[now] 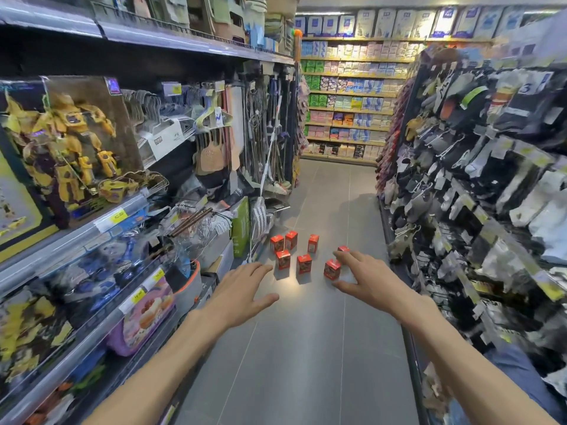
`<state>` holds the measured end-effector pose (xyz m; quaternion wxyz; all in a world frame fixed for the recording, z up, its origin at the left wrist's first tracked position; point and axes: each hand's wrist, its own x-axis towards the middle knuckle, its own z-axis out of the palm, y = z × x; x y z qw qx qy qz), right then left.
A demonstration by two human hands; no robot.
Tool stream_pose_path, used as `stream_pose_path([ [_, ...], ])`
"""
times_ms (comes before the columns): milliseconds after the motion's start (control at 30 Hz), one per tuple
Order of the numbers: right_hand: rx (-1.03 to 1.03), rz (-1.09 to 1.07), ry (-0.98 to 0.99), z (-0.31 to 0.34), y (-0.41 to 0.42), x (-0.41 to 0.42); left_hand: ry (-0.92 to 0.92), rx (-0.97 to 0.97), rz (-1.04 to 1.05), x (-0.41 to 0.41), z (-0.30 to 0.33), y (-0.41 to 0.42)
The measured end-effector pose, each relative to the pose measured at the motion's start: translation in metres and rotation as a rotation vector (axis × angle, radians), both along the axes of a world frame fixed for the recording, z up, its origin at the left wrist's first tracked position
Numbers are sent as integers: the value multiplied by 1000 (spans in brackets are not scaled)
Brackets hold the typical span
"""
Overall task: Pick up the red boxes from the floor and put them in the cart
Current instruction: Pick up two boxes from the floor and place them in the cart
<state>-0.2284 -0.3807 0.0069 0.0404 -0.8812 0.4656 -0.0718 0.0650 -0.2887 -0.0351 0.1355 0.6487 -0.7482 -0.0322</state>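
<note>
Several small red boxes stand upright on the grey tiled floor of a shop aisle, among them one at the near middle [304, 264], one at the near right [332, 269] and one at the back left [291, 239]. My left hand [245, 294] is stretched forward, fingers apart, empty, just left of and short of the boxes. My right hand [366, 279] is also spread and empty; its fingertips overlap the near right box and partly hide another red box [343, 249] behind it. No cart is in view.
Shelves of toys and household goods [92, 185] line the left side. Racks of hanging socks [478, 179] line the right. A green pack [241, 227] and brooms lean by the left shelf near the boxes. The floor aisle [306, 348] runs ahead to far shelves.
</note>
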Motion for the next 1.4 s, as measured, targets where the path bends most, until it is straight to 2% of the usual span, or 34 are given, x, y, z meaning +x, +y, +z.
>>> stream_pose_path([
  [233,49,-8,14,2,-173,10,-9,49,34,10,-6,-161],
  [500,79,29,43,-25,-358,43,12,70,44,47,-33,-342],
  [767,112,5,62,-54,-567,87,79,78,13,95,-57,-562],
  [967,175,-42,37,-71,-705,115,105,167,-5,124,-74,-716],
  [1200,292,-60,-13,-120,-867,146,132,260,-4,154,-130,-872],
  [1400,357,-26,-78,-195,-1037,183,134,291,3,181,-213,-1015],
])
